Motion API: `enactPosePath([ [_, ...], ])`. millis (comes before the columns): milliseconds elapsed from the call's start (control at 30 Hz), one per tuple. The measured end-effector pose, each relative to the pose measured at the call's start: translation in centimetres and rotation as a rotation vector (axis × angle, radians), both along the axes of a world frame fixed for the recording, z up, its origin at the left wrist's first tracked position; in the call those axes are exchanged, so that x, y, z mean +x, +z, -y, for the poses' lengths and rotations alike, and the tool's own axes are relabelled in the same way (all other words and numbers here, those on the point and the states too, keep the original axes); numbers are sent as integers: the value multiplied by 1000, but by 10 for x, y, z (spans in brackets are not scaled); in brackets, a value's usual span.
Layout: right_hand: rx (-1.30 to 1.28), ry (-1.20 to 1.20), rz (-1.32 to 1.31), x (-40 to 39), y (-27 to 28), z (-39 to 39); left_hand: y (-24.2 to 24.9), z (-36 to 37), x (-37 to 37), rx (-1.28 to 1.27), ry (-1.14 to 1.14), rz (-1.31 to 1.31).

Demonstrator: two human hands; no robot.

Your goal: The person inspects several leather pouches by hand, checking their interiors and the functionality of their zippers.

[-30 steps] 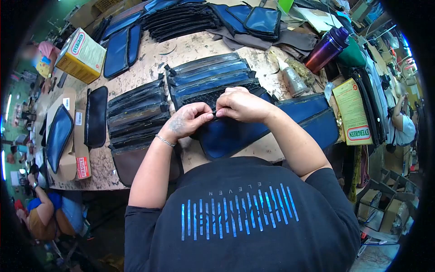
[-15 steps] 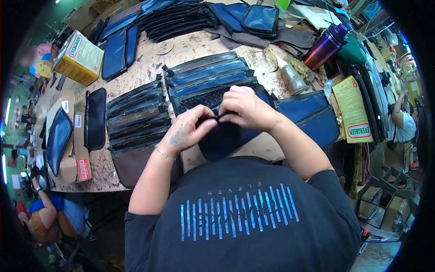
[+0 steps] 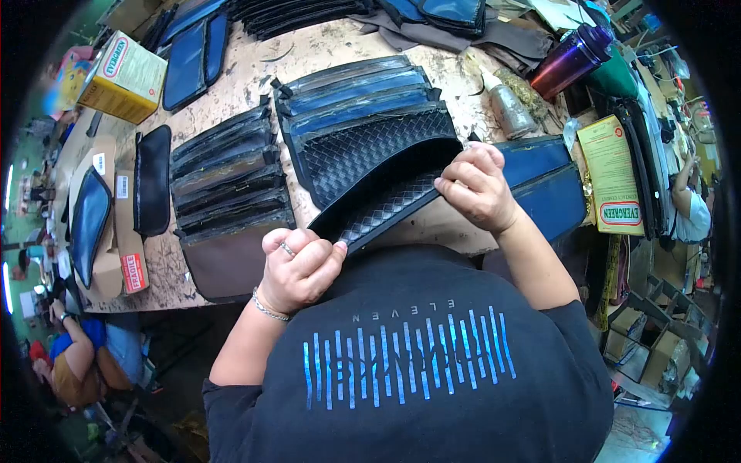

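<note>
A black woven-textured piece [image 3: 394,207] hangs between my two hands near the table's front edge, its top side bowed open. My left hand [image 3: 302,266], a ring on one finger, grips its lower left corner. On the upper right corner, my right hand [image 3: 475,185] is closed with fingers curled. Just beyond lies a stack of blue and black panels with glue-marked edges [image 3: 359,96], a woven panel [image 3: 347,154] nearest me. Layered dark panels [image 3: 228,170] rest to the left, and blue panels [image 3: 540,181] to the right.
On the wooden table [image 3: 239,81] are a yellow and white Evergreen tin [image 3: 127,77], a purple bottle [image 3: 571,62], a glue bottle [image 3: 509,108], a flattened yellow box [image 3: 611,174] and cardboard [image 3: 112,224]. People sit or stand at both far sides.
My hands have moved apart from their pinch together at the middle, down to opposite ends of the piece. The piece is now spread, showing its woven surface. The view has shifted slightly.
</note>
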State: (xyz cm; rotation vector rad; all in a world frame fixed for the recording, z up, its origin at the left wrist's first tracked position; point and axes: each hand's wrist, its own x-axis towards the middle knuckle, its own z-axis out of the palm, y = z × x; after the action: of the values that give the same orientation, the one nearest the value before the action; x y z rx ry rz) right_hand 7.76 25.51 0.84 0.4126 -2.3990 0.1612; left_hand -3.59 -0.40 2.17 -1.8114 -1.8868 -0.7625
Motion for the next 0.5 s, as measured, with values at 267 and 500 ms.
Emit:
enactPosePath([
  [267, 73, -95, -9, 8, -12, -11, -12, 12, -1, -16, 72, -21],
  [500, 54, -95, -19, 2, -8, -13, -12, 15, -11, -13, 102, 54],
])
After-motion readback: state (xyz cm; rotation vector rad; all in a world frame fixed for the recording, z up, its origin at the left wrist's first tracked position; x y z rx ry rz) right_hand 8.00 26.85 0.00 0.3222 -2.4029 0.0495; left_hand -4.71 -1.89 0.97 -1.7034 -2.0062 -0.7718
